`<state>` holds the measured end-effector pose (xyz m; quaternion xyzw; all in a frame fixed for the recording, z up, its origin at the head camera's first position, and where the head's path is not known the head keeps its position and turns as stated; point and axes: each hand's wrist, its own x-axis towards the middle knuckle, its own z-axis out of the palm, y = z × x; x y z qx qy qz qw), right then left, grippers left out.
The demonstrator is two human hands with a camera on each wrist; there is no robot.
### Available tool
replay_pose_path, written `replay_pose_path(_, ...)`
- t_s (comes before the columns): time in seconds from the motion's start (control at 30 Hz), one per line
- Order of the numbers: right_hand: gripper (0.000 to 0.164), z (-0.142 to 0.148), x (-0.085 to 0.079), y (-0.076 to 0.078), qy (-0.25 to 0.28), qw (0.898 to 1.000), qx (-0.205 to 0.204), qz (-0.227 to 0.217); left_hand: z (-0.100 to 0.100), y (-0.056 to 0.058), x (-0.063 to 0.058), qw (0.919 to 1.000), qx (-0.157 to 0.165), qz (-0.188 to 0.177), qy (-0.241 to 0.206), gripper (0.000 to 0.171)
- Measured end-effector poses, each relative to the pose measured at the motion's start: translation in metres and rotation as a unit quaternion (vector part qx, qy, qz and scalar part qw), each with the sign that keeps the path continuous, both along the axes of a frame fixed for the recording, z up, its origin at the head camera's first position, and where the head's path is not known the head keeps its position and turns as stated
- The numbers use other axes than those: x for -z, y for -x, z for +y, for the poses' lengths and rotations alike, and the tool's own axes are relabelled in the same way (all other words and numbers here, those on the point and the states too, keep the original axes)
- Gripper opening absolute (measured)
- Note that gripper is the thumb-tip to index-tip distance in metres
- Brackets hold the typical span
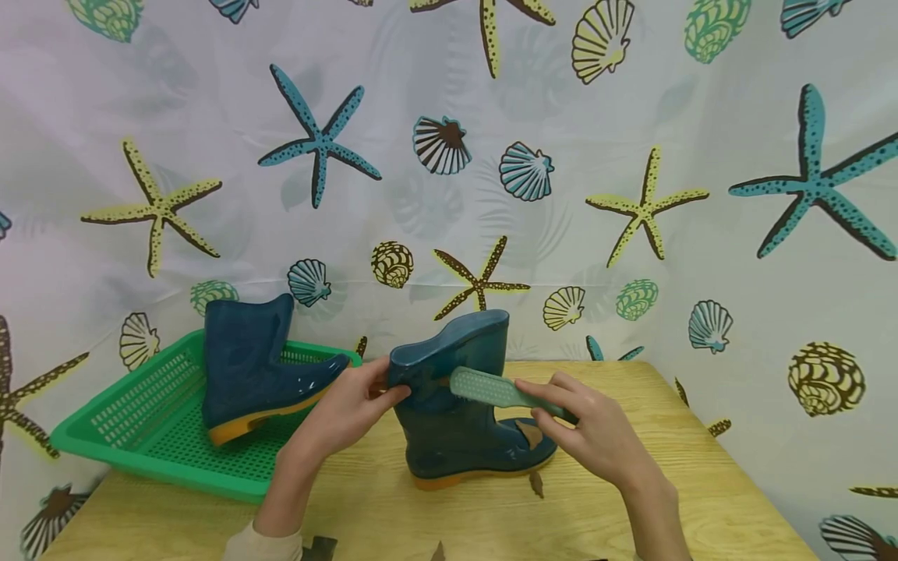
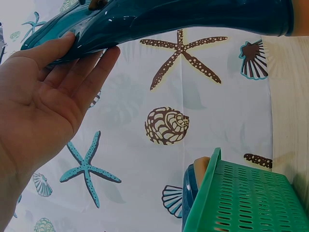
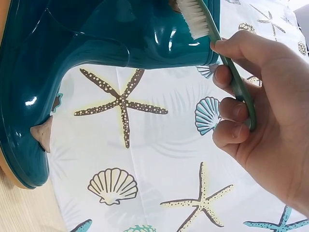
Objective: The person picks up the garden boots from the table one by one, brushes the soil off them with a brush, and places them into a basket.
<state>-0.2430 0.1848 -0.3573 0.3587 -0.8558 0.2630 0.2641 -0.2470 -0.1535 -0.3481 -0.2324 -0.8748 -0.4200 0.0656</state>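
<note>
A dark blue-green rubber boot point(image 1: 456, 436) with a tan sole stands upright on the table. My left hand point(image 1: 354, 409) holds the rim of its shaft, thumb on the near side; in the left wrist view the fingers point(image 2: 96, 72) lie along the far side. The handle of a pale green scrub brush point(image 1: 491, 387) is gripped in my right hand point(image 1: 596, 428). White bristles point(image 3: 194, 19) face the upper shaft, by a brown scrap point(image 3: 174, 5) partly cut off by the frame; contact is hard to tell. A dry brown leaf point(image 1: 529, 433) sits on the boot's toe.
At the left, a green perforated basket point(image 1: 161, 471) holds a matching boot point(image 1: 242, 358), its toe over the basket's right side. Leaf bits point(image 1: 536, 485) lie on the wooden table point(image 1: 701, 499). A small dark object point(image 1: 320, 548) is near the front edge. Printed curtain point(image 1: 449, 210) hangs behind.
</note>
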Motion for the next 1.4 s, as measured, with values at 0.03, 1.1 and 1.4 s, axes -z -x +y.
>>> replay_pose_path(0.03,0.041,-0.0001,-0.0004,-0.0001,0.002,1.000,-0.001,0.004,-0.0003,0.0000,0.0005,1.0000,0.000,0.000,-0.002,0.017)
replay_pose_path(1.1,0.044,0.0006,-0.0035,-0.0013,0.020,0.999,-0.001,0.042,-0.0009,0.0010,0.0022,1.0000,-0.002,0.002,-0.007,0.027)
replay_pose_path(1.4,0.041,-0.0036,-0.0010,-0.0017,-0.002,1.000,-0.007,0.002,-0.0011,0.0011,0.0024,0.9999,0.001,0.000,-0.012,0.029)
